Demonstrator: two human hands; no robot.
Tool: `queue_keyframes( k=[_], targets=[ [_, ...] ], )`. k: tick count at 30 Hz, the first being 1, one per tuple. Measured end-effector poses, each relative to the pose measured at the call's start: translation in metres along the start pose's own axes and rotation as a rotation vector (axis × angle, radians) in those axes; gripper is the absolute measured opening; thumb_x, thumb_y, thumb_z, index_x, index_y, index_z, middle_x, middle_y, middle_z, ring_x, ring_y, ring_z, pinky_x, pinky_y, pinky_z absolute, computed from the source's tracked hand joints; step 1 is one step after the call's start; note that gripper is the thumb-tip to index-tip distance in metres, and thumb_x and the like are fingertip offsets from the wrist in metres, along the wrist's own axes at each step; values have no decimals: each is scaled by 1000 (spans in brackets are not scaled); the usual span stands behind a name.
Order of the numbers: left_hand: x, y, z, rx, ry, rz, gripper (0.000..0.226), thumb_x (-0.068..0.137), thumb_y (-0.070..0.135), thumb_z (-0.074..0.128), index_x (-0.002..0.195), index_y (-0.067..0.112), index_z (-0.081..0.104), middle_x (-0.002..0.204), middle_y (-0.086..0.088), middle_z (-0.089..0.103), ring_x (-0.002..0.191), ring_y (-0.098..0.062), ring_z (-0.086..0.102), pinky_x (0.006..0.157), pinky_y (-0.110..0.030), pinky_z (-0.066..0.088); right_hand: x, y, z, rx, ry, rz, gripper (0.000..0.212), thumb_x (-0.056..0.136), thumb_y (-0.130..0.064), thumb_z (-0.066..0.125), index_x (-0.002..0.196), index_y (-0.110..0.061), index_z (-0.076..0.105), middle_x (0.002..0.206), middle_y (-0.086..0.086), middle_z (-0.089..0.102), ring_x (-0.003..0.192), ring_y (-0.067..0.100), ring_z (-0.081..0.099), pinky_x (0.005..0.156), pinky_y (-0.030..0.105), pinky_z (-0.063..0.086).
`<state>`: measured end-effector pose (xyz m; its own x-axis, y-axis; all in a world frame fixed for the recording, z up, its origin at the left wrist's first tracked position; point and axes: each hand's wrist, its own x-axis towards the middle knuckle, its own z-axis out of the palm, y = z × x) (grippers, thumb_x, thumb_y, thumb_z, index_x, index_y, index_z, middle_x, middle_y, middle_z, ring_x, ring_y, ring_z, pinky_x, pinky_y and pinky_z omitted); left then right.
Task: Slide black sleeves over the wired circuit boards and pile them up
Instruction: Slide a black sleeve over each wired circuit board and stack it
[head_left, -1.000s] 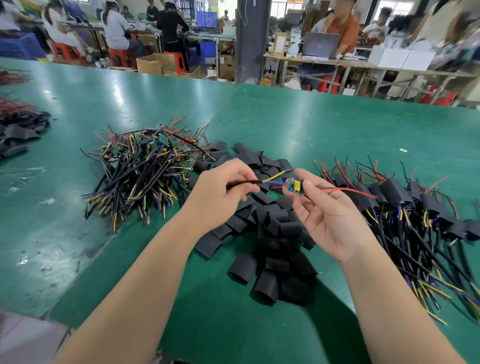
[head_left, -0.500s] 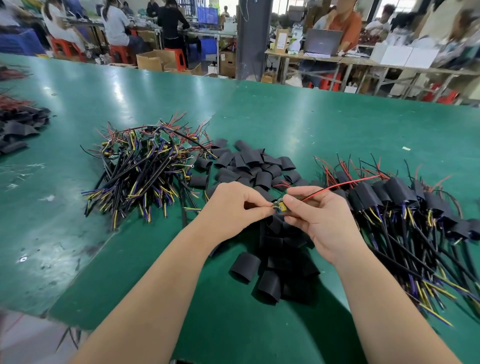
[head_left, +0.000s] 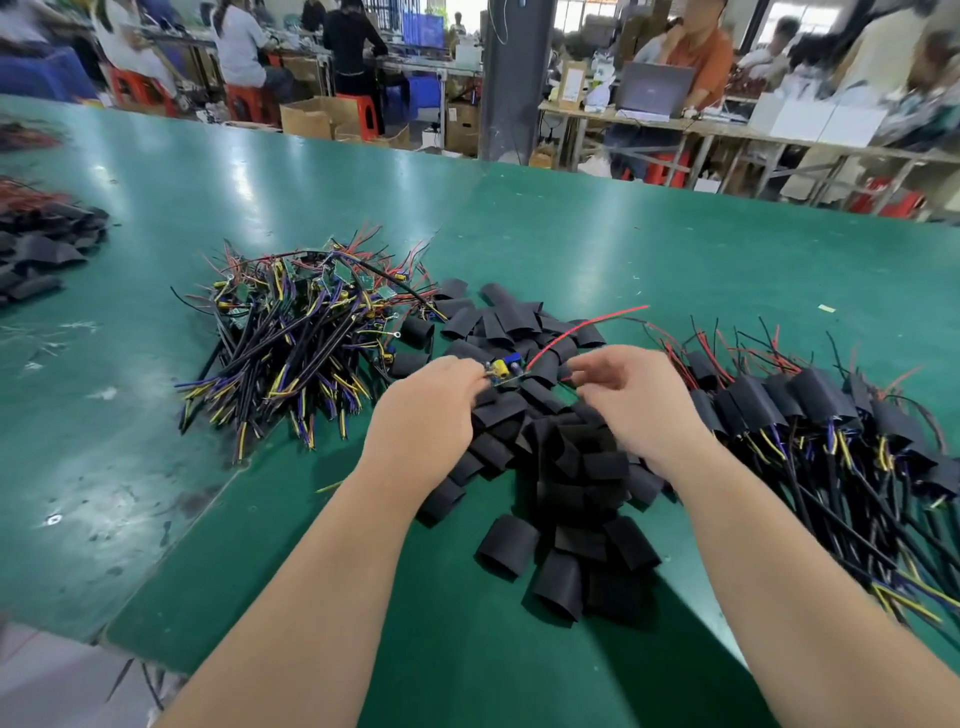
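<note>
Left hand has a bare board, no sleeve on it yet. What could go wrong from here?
1. The left hand pinches the board at one end only, so it may twist or slip when a sleeve is pushed on.
2. The red wire sticks out loose and may snag or miss the sleeve mouth.
3. The sleeves lie overlapped under the blurred right hand, which may pick up two.

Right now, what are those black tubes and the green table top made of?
The black sleeves look like thin matte plastic or rubber: they lie squashed flat. The table top looks like a glossy green mat, perhaps rubber: it mirrors the lights.
</note>
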<state>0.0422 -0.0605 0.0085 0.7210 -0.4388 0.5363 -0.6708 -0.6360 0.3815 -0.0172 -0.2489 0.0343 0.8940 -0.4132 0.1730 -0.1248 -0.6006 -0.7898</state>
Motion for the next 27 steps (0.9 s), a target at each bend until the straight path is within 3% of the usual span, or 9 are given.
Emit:
queue_keyframes(
  k=[4,9,13,16,17,19,21,24,27],
  targets=[
    [0,-6,2,-9,32,-87,18,97,16,49,86,7,60,81,-6,59,79,-36,57,65,-42,45,46,-4,21,-371,57,-38,17,89,-14,59,98,-7,71,101,11,71,101,29,63,87,28,43],
    [-1,-4,-3,-36,83,-64,34,92,25,40,98,7,69,91,-9,67,79,-34,62,64,-47,50,75,-10,53,-754,-135,15,44,88,-47,62,104,-6,63,103,14,63,102,31,59,80,31,46],
    [-2,-1,-7,-39,113,-69,34,89,25,41,98,13,71,90,-4,68,76,-30,62,58,-44,51,80,-11,62,-637,-68,135,38,79,-33,73,73,-12,41,82,7,50,77,27,49,61,26,39],
    [-3,-1,-8,-38,120,-79,31,88,23,43,97,14,72,89,-3,68,77,-30,63,59,-43,51,79,-14,60,-550,-74,203,33,79,-24,69,64,-16,41,71,4,49,71,26,46,45,22,30],
    [-3,-1,-8,-41,126,-80,30,88,22,44,96,14,72,89,-3,69,77,-30,63,58,-43,51,78,-14,58,-481,-75,229,26,78,-22,69,66,-16,46,69,4,50,71,27,48,48,22,36],
    [-4,-2,-9,-55,142,-73,27,88,21,46,93,12,72,86,-3,68,76,-30,62,57,-44,50,74,-12,51,-350,-47,253,11,77,-17,70,84,-13,62,80,6,60,81,30,59,69,29,52],
    [-4,-3,-10,-71,149,-70,28,89,22,46,91,11,71,84,-3,68,74,-29,62,57,-44,50,68,-6,42,-304,-8,229,9,79,-12,68,87,-11,68,86,7,60,87,25,60,81,30,51],
    [-3,-2,-10,-75,155,-57,29,91,24,44,89,11,70,83,-2,67,72,-28,61,56,-45,49,54,2,27,-252,9,175,7,77,-13,69,79,-8,72,76,8,60,76,22,56,72,29,48],
    [-4,-3,-9,-78,173,-65,22,92,18,51,91,11,72,85,0,69,73,-26,62,56,-41,50,38,5,11,103,106,166,10,76,-17,70,72,-8,70,66,-1,60,60,14,53,59,25,43]
  ],
)
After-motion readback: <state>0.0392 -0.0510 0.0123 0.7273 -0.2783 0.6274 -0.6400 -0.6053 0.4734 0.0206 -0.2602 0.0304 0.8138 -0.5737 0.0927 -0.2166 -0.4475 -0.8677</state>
